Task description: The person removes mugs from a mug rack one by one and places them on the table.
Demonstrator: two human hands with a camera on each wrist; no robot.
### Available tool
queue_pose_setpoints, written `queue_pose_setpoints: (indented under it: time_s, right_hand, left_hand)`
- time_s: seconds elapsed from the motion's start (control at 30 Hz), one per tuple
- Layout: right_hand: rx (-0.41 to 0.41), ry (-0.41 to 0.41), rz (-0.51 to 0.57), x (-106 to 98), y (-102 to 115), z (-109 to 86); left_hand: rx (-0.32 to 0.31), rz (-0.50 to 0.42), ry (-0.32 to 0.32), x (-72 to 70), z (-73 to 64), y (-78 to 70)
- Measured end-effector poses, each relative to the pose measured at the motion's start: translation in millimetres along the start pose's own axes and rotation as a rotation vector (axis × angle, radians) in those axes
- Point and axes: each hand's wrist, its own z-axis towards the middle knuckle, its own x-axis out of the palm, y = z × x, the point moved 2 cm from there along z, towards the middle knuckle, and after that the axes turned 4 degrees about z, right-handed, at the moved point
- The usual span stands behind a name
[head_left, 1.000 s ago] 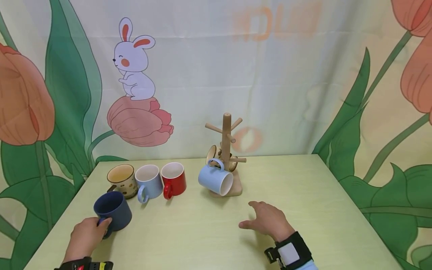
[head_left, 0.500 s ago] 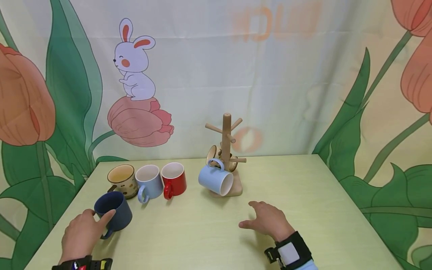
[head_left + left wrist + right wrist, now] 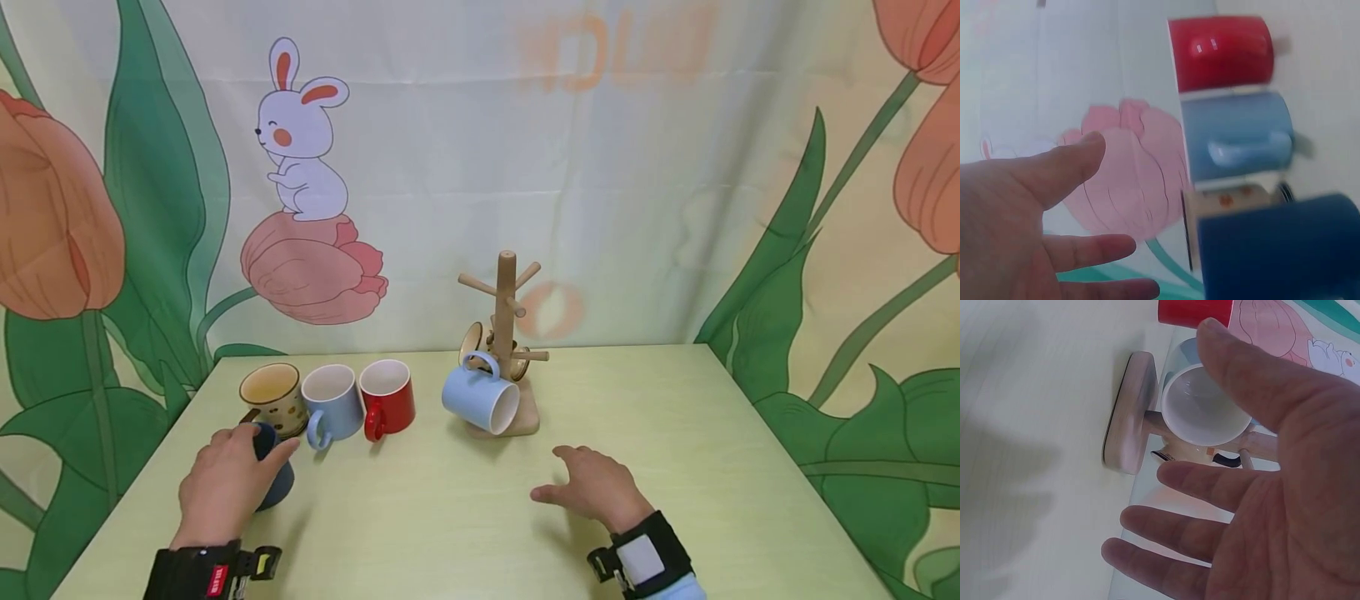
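Observation:
A navy mug (image 3: pixel 281 488) stands at the left front of the table, partly hidden by my left hand (image 3: pixel 225 487). That hand hovers at and above the mug's rim, thumb and fingers spread, and in the left wrist view the fingers are apart from the navy mug (image 3: pixel 1279 250). My right hand (image 3: pixel 596 490) hangs over the table with loosely spread fingers, holding nothing. It is nearest to a wooden mug tree (image 3: pixel 506 312). A light blue mug (image 3: pixel 476 402) hangs tilted from the tree by its handle, and a patterned cream mug (image 3: pixel 472 343) shows behind the post.
Behind the navy mug, a spotted cream mug (image 3: pixel 283 412), a second light blue mug (image 3: pixel 337 412) and a red mug (image 3: pixel 393 407) stand upright in a row. The table's (image 3: pixel 645 392) back edge meets a printed cloth (image 3: pixel 637 208) with a rabbit and tulips.
My left hand has let go of the navy mug's handle and moved up and forward over its rim, fingers spreading. The navy mug and right hand have stayed in place.

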Motion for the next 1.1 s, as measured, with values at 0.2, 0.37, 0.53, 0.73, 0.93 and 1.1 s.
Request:
queue_pose_setpoints:
  time_s: [0.2,0.37,0.53,0.73,0.93,1.1]
  right_hand:
    - [0.007,-0.009,-0.009,-2,-1,3.0]
    - [0.005,-0.020,-0.017,-5,-3,6.0]
    - [0.008,-0.025,-0.035,-9,-5,9.6]
    - [0.009,-0.032,-0.072,-19,-6,15.1]
    - [0.008,-0.050,-0.104,-29,-6,24.1]
    - [0.012,-0.078,-0.126,-38,-2,36.0]
  left_hand:
    - [0.106,-0.005,0.021,3.3,3.9,-33.1]
    - [0.190,-0.011,0.004,7.1,5.5,-61.7]
    - [0.262,-0.026,0.006,13.0,8.5,-90.4]
    - [0.330,-0.035,-0.009,21.5,14.8,-118.6]
    - [0.412,0.028,-0.024,27.5,23.8,-138.6]
    - [0.454,0.053,-0.012,32.2,32.0,-156.9]
